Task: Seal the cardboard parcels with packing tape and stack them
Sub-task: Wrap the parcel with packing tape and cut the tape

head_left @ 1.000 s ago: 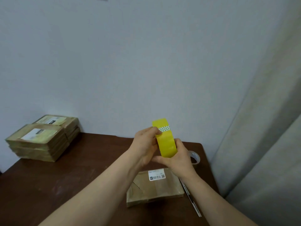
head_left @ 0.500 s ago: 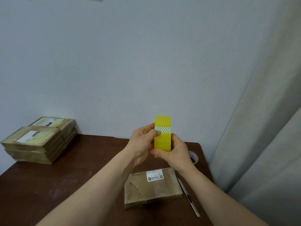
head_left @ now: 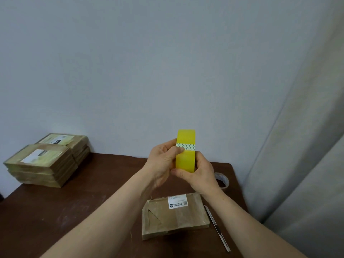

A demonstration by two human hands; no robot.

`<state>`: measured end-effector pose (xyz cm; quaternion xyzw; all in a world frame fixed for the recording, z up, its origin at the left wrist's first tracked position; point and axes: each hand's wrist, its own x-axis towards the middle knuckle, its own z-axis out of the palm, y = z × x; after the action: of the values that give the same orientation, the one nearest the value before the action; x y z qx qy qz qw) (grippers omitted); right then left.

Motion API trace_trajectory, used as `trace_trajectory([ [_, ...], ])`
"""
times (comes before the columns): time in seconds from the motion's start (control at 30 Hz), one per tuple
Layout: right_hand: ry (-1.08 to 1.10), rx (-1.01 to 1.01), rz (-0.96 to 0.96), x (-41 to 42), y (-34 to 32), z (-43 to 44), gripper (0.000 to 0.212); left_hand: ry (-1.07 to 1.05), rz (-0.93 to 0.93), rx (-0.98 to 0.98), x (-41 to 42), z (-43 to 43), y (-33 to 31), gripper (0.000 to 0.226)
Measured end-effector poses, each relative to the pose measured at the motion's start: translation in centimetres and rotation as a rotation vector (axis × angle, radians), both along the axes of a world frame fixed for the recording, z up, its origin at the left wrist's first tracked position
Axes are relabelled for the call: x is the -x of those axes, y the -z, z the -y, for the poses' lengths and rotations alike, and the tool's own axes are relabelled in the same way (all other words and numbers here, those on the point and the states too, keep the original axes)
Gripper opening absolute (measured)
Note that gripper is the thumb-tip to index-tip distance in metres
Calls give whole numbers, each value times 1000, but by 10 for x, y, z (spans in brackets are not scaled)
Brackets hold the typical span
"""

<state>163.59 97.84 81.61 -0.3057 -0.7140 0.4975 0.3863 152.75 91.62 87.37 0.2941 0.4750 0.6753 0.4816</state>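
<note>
Well above the table (head_left: 74, 211), both hands hold a roll (head_left: 185, 161) of yellow tape, turned edge-on so that its outer face shows as a tall, glossy, translucent yellow band. A narrow white strip with a small green pattern crosses that face a little above the middle. The left hand (head_left: 163, 161) grips the roll from the left side, fingers curled, with the thumb (head_left: 179, 150) pressed on the left end of the patterned strip. The right hand (head_left: 200, 175) clasps the lower part of the roll from the right and from beneath, its fingers wrapped round the bottom edge.

Under the hands a flat brown parcel (head_left: 175, 218) lies on the dark wooden table, near its right edge. It bears a white label (head_left: 177, 202) with a code near its far edge, a paler band runs across its top, and a thin triangular mark shows at its left end. A slim knife (head_left: 216, 228) lies just beside the parcel's right side. A clear roll (head_left: 222, 180) sits on the table behind the right wrist. At the far left corner stand two stacks (head_left: 46, 161) of similar labelled parcels, side by side against the wall. A pale curtain (head_left: 307, 146) hangs at the right.
</note>
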Motion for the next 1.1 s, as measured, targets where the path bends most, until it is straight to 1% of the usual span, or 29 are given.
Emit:
trace_trajectory([
  [0.2, 14, -22, 38, 1, 2, -7, 49, -25, -17, 37, 0, -6, -2, 21],
  [0.43, 67, -119, 169, 8, 8, -13, 49, -44, -80, 98, -1, -12, 0, 26],
  [0.53, 77, -163, 193, 9, 12, -14, 42, -60, -35, 138, -4, -15, 0, 23],
  [0.63, 68, -163, 180, 8, 14, -15, 41, -50, 48, 147, -4, -18, 2, 17],
  [0.73, 57, -164, 174, 7, 17, -15, 43, -55, 82, 162, -4, -20, 2, 13],
  [0.83, 64, -169, 174, 5, 18, -15, 44, -71, 101, 187, -5, -22, 1, 16],
  [0.97, 100, -240, 236, 4, 22, -16, 45, -94, 160, 261, -5, -27, -1, 28],
  [1.1, 124, -257, 247, 3, 21, -15, 49, -90, 137, 308, -4, -31, 0, 18],
])
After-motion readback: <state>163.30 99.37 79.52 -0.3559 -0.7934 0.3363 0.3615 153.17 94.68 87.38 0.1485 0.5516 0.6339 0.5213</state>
